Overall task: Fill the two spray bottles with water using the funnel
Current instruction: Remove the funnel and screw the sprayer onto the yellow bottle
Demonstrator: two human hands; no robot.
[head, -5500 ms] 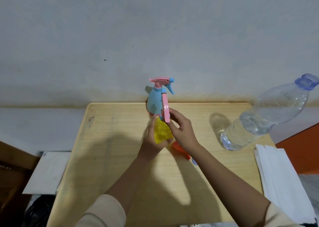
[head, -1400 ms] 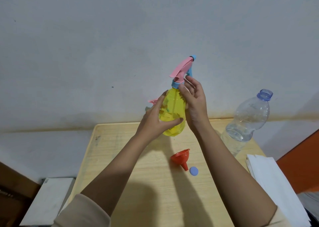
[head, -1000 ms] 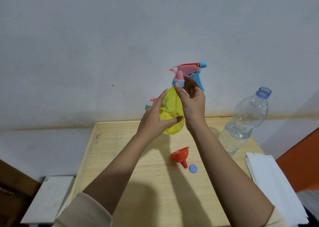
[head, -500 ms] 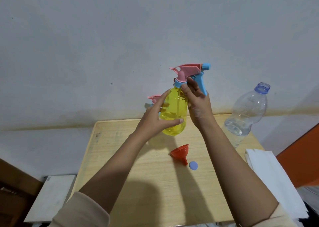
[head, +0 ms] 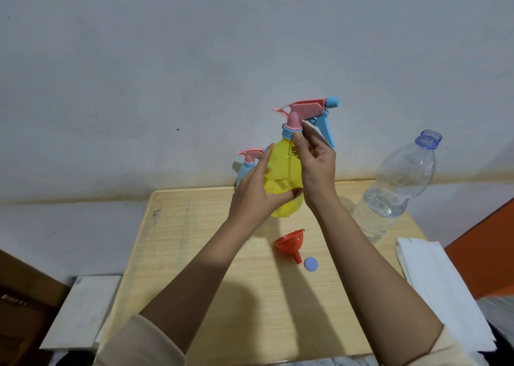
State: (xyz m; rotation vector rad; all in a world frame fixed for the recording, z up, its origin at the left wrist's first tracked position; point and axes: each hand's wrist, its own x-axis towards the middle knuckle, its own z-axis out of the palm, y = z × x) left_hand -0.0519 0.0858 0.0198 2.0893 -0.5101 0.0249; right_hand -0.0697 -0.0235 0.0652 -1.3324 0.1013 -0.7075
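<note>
- The left hand [head: 258, 196] grips the translucent yellow spray bottle [head: 283, 176]; the right hand [head: 317, 165] pinches its collar [head: 288, 134].
- Underneath — an orange funnel [head: 289, 244] on its side, round blue cap [head: 310, 264] just beside.

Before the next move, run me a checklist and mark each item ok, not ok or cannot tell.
1. Yellow spray bottle secure: the left hand has a grip round its body. Ok.
2. Right hand placed: it pinches the blue collar under the spray head. Ok.
3. Funnel at hand: it lies on its side on the table. Ok.
4. Water bottle ready: uncapped, water inside, a blue cap beside the funnel. Ok.
5. Water level in the yellow spray bottle. Cannot tell.
6. Blue spray bottle behind the left hand, head on, its contents. Cannot tell.
</note>
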